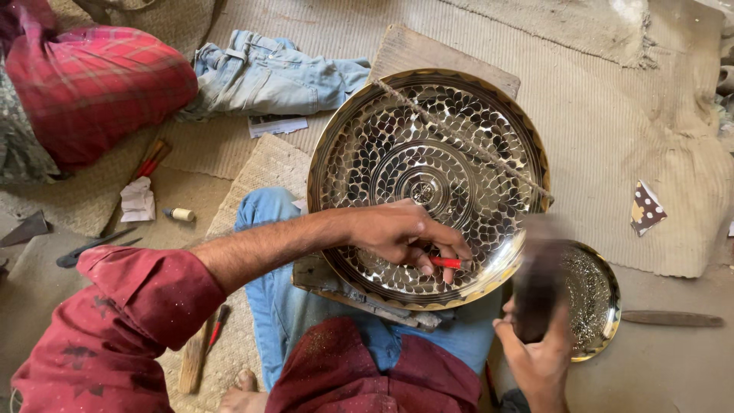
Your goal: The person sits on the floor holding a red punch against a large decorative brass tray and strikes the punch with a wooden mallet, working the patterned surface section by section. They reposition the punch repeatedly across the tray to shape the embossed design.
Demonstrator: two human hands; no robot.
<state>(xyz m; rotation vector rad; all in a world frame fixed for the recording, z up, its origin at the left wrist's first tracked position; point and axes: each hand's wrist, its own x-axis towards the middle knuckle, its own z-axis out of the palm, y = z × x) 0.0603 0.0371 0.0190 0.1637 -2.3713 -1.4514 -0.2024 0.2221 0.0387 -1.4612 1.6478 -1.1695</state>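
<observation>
Left hand (397,233) pinching a red-handled punch (446,262) against the patterned brass tray (428,183), propped on a board across the lap. Right hand (539,348) clenched round a blurred mallet (535,287). Best kept: punch upright, blows light, tray steady.

The large round metal plate (428,180) is shiny silver with a golden rim, covered in rings of small leaf-shaped marks around a centre of concentric circles, and the small tool (446,262) held against it is red. The smaller plate (592,298) beside it is golden with a fine speckled pattern, the sleeve (130,306) is dark red with pale specks, and the jeans (279,302) are blue. Farther off lie pale blue denim (267,73), a red checked cloth (95,84), a beige woven mat (612,115) and a dark scrap with white dots (646,206).
</observation>
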